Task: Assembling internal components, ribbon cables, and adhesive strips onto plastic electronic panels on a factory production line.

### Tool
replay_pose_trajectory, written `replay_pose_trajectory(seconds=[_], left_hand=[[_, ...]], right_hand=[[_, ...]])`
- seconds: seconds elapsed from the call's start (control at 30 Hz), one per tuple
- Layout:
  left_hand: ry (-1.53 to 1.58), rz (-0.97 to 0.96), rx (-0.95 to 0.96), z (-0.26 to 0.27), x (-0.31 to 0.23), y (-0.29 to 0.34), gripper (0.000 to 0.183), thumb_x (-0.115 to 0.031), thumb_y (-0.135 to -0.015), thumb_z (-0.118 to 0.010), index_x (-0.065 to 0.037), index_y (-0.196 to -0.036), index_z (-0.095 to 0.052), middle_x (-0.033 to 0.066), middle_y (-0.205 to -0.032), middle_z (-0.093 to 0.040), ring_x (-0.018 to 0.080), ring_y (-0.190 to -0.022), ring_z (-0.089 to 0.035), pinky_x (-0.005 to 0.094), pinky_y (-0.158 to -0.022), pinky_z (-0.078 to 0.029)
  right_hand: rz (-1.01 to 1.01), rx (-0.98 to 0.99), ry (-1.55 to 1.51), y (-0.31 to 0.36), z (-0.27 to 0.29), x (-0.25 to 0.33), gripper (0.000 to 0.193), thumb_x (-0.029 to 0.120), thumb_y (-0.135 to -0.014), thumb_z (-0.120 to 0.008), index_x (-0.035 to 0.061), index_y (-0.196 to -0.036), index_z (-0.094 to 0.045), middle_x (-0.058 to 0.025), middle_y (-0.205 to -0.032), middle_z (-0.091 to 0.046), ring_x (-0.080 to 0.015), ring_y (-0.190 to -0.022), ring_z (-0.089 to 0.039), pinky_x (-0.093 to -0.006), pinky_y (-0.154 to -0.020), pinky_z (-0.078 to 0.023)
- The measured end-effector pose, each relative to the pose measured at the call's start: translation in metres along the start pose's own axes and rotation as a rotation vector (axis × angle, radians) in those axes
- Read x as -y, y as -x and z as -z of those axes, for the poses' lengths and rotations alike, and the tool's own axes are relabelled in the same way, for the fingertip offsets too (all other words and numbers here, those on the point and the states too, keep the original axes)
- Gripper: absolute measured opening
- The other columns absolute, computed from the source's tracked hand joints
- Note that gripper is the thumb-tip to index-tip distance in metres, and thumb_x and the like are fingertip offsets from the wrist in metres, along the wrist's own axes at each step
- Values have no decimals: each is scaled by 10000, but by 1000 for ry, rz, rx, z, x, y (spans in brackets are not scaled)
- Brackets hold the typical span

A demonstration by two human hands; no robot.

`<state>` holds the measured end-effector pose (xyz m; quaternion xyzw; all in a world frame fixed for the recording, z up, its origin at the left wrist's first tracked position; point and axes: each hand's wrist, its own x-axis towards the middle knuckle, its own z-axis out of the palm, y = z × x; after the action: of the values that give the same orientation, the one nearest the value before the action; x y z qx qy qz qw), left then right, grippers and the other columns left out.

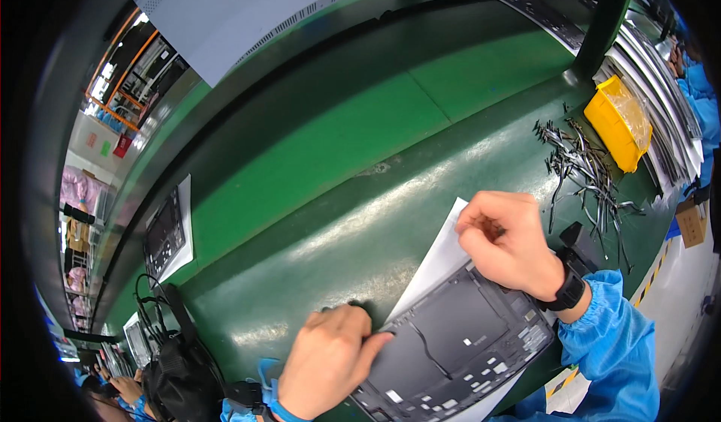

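Observation:
A flat dark grey device casing (458, 332), with small white patches and a thin black cable across it, lies slanted in front of me on a white sheet (435, 260). At its left edge is my left hand (327, 358), thumb pressed on the rim and the other fingers curled beside it; their tips are hidden. My right hand (511, 238) is above the casing's far corner. Its thumb and fingers are closed together in a pinch, and whatever they hold cannot be made out.
A heap of black and silver strips (582, 163) lies at right beside a yellow bin (619, 122). Stacked sheets (661, 114) stand behind the bin. Another dark panel (165, 230) rests on the left, near a black bag (180, 377). A green post (608, 24) rises at far right.

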<state>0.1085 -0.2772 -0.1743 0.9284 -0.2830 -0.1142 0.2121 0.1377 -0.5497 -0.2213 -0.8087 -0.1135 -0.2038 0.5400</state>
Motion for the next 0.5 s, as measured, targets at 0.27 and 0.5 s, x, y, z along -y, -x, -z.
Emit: replay_pose_trajectory(seconds=[0.27,0.5], left_hand=[[2,-171,-72,-34,-44,16,280,-193,-864,-821,10,-917,-636,193,-863,-629,404,-817,-615,472,-806,-478],[-243,43,-311,-39,-53,7,327,-259,-968,-734,25,-1060,-601,239,-840,-651,436,-855,-656,538,-778,-528]], right_hand=[[-135,52,18,-6,3,-6,116,54,-800,-681,-30,-729,-646,-137,-549,-605,-228,-472,-598,-360,-492,-458],[-240,50,-58,-12,15,-11,154,101,-813,-681,-47,-777,-702,-199,-638,-682,-309,-564,-695,-397,-580,-549]])
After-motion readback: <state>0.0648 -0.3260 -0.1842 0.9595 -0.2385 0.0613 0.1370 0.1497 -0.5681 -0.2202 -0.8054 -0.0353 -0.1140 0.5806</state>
